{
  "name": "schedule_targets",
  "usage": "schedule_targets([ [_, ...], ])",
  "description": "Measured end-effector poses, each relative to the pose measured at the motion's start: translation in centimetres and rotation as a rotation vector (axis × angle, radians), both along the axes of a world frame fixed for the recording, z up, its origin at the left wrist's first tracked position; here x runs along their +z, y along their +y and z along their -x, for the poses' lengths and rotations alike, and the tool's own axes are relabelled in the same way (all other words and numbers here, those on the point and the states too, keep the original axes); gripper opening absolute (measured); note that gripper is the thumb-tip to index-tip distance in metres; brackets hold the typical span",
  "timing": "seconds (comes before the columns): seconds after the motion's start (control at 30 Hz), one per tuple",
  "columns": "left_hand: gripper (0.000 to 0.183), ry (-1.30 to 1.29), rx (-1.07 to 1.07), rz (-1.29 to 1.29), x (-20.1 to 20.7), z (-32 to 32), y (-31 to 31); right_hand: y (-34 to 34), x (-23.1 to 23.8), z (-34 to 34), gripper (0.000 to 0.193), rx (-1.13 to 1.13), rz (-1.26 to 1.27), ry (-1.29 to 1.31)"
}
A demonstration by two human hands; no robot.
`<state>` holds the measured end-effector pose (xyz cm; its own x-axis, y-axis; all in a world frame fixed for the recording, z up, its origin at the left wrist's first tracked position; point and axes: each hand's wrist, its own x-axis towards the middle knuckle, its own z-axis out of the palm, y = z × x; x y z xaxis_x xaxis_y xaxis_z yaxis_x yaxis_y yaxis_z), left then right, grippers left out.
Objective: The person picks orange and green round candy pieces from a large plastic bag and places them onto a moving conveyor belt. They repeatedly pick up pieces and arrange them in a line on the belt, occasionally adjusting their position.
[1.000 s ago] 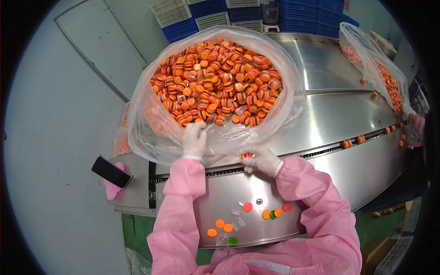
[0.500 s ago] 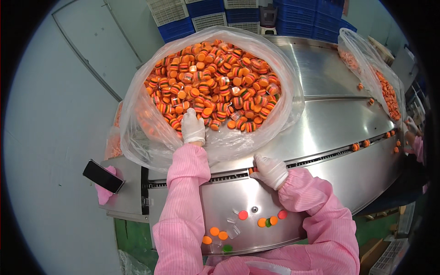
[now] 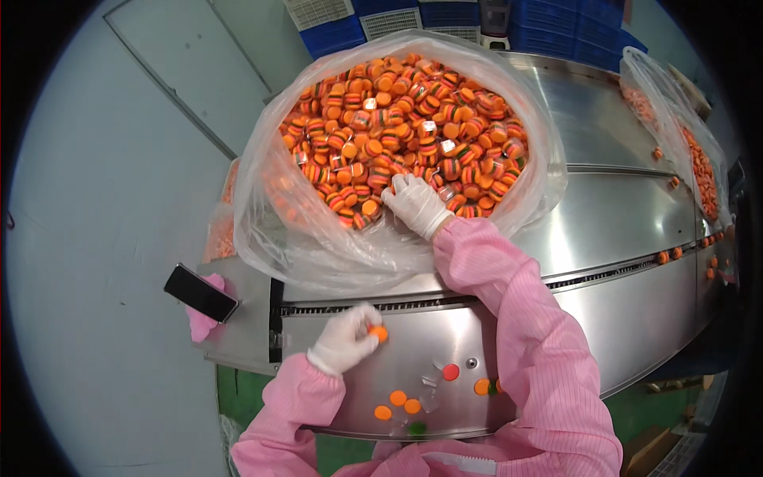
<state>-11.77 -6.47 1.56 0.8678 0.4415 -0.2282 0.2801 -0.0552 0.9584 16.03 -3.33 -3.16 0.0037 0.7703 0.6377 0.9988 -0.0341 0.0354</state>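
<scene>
My left hand (image 3: pixel 346 342), in a white glove, is over the near steel surface with thumb and fingers closed on a layered candy (image 3: pixel 378 333), its orange face showing. A large clear plastic bag (image 3: pixel 262 151) stands beyond it, filled with wrapped, burger-like orange, red and green candies (image 3: pixel 381 119). At the bag's near side my gloved right hand (image 3: pixel 415 204) reaches in, fingers curled down among the candies; what they hold is hidden. Between bag and near surface runs a narrow slotted conveyor track (image 3: pixel 413 305).
Loose orange discs (image 3: pixel 398 398), a red disc (image 3: pixel 451 372) and clear wrapper scraps (image 3: pixel 429 389) lie on the near steel. A phone (image 3: pixel 200 292) rests on pink cloth at left. Another candy bag (image 3: pixel 699 171) is at far right; candies (image 3: pixel 663 257) sit along the track there.
My left hand has left the bag and come back over the near surface with a candy. My right hand has gone from the track into the bag. The view has shifted slightly.
</scene>
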Motion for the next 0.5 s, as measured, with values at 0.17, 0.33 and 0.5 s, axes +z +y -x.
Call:
schedule_targets([
  [0.17,0.016,0.177,-0.100,-0.087,-4.6,5.0,-0.4,0.0,0.6,-0.6,0.011,0.031,-0.001,0.040],
  [0.33,0.017,0.220,-0.053,-0.783,-0.1,3.6,-2.8,-5.0,4.1,0.1,0.020,0.083,-0.033,0.878],
  [0.5,0.024,0.093,-0.238,-0.882,0.2,0.8,-7.1,-15.0,4.6,3.3,0.027,0.371,0.078,1.649],
])
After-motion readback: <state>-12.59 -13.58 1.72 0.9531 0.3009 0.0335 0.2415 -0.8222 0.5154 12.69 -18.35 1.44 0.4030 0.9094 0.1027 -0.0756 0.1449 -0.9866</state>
